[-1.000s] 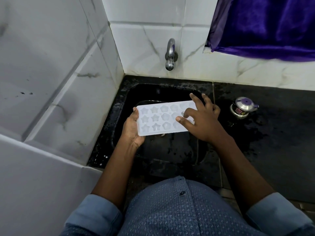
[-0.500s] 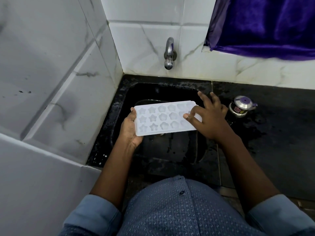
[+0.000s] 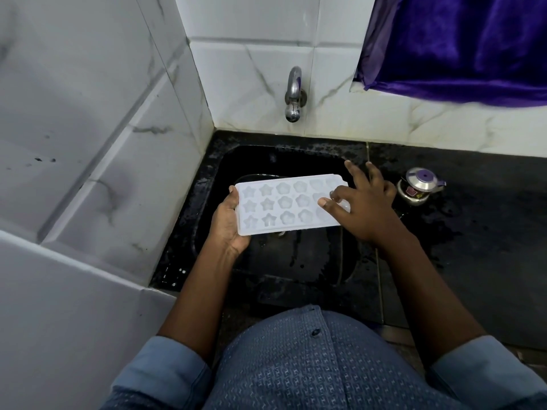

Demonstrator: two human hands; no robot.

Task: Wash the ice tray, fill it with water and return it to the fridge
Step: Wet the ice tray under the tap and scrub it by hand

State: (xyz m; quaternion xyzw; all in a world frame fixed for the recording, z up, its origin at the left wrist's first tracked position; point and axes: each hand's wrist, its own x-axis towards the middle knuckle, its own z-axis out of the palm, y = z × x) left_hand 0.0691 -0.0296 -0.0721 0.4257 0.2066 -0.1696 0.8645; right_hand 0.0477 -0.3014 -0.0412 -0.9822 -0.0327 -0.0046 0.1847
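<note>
A white ice tray (image 3: 284, 205) with star and flower cells is held level over the black sink (image 3: 225, 161). My left hand (image 3: 229, 226) grips its left end, thumb on the rim and fingers underneath. My right hand (image 3: 362, 207) lies on the tray's right end with the index finger bent into a cell, the thumb on the tray and the other fingers spread. No water runs from the metal tap (image 3: 293, 96) on the tiled wall above the sink.
A small steel pot with a purple-knobbed lid (image 3: 418, 186) stands on the wet black counter (image 3: 473, 238) right of the sink. Purple cloth (image 3: 461, 45) hangs at the upper right. White tiled walls (image 3: 97, 143) close in the left side and back.
The tray has stayed over the sink in my left hand's grip. My right hand slid a little to the right along the tray, its fingers rubbing the cells at the right end.
</note>
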